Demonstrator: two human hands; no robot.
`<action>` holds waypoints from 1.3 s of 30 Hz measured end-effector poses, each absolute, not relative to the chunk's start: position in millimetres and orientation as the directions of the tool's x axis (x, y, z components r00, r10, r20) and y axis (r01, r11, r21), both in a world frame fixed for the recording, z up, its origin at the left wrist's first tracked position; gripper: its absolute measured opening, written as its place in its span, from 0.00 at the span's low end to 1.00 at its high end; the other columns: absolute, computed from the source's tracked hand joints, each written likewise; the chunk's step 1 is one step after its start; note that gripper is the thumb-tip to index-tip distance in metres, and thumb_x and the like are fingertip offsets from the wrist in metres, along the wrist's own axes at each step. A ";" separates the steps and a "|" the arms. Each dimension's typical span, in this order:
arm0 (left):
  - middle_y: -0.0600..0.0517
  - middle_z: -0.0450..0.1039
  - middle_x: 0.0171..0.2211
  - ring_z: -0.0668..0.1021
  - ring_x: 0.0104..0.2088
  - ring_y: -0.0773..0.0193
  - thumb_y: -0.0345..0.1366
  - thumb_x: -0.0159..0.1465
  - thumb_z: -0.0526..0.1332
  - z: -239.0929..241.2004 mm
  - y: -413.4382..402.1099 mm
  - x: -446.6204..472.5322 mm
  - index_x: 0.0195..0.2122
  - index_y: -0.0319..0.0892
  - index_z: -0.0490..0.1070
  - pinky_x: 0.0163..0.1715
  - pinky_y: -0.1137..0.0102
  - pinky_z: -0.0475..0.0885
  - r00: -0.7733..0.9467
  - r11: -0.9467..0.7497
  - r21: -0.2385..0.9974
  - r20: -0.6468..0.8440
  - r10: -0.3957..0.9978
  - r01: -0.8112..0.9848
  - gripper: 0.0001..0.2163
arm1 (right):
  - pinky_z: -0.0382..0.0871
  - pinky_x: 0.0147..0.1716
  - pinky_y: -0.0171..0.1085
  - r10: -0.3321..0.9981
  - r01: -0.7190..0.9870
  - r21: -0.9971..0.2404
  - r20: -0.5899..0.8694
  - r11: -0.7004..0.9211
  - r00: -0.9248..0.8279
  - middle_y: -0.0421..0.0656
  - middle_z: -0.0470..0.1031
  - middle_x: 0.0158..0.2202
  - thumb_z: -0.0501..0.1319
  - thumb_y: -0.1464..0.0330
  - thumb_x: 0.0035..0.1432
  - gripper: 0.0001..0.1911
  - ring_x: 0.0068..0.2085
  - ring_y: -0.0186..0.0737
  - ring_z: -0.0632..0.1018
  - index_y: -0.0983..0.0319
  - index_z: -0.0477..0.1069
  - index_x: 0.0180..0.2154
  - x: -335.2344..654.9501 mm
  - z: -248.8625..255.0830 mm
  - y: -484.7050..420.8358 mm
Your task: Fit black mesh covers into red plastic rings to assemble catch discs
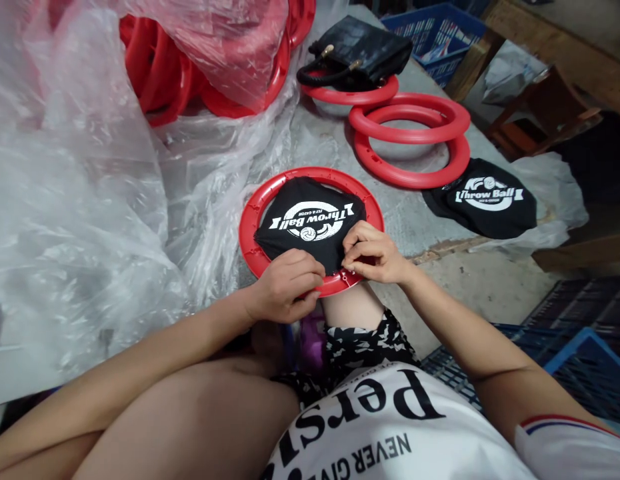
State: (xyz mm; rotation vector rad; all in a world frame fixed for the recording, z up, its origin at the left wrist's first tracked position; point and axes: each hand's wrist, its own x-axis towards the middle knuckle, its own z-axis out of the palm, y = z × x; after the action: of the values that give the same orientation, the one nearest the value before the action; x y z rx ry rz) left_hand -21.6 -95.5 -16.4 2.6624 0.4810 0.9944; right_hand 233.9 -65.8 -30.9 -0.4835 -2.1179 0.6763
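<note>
Ring [249, 230] is set at the near edge of the table [323, 143], ribbed side up, its near rim above a thigh [353, 310], presumably so that it can be reached from both sides. Black cloth [310, 217] is spread within it, its print facing up. By the left hand [290, 283], fingers curled nearly closed, the near rim appears to be gripped, probably for steadiness. By the right hand [374, 257], thumb and forefinger brought together, the cloth's edge seems to be pinched against the rim, where fine control is likely needed. Spare rings [413, 135] are stacked beyond, and a second cloth [490, 200] is left beside them, seemingly within reach.
</note>
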 end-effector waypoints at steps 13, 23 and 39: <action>0.42 0.72 0.58 0.72 0.61 0.51 0.33 0.65 0.57 6.8 -60.1 -19.3 0.54 0.42 0.69 0.63 0.52 0.66 0.300 -0.493 0.485 0.422 0.856 0.722 0.16 | 0.69 0.44 0.48 0.622 0.401 -0.478 0.653 0.781 -0.432 0.45 0.77 0.38 0.60 0.66 0.65 0.06 0.41 0.44 0.76 0.59 0.75 0.41 225.8 -37.0 -71.0; 0.34 0.79 0.51 0.79 0.53 0.42 0.47 0.71 0.48 28.1 -0.9 -52.2 0.54 0.35 0.74 0.54 0.54 0.71 0.104 -0.094 0.095 -0.099 0.990 0.991 0.24 | 0.61 0.59 0.65 0.944 0.850 -0.514 0.322 0.113 0.069 0.58 0.66 0.64 0.58 0.60 0.65 0.27 0.62 0.64 0.68 0.62 0.65 0.62 239.3 -62.5 -55.5; 0.42 0.75 0.49 0.74 0.52 0.48 0.37 0.68 0.59 14.7 -38.7 -9.3 0.40 0.40 0.80 0.55 0.56 0.70 0.505 -0.514 0.053 0.122 0.854 0.856 0.11 | 0.64 0.64 0.57 0.713 0.542 -0.546 0.156 0.639 -0.683 0.50 0.66 0.67 0.62 0.66 0.65 0.28 0.65 0.52 0.69 0.56 0.63 0.66 256.7 -24.9 -10.4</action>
State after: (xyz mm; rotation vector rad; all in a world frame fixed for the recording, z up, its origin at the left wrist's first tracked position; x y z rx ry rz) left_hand -9.3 -38.7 14.7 2.7379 1.5555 0.2088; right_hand 256.7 -10.4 -24.9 -0.9992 -2.5031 0.6637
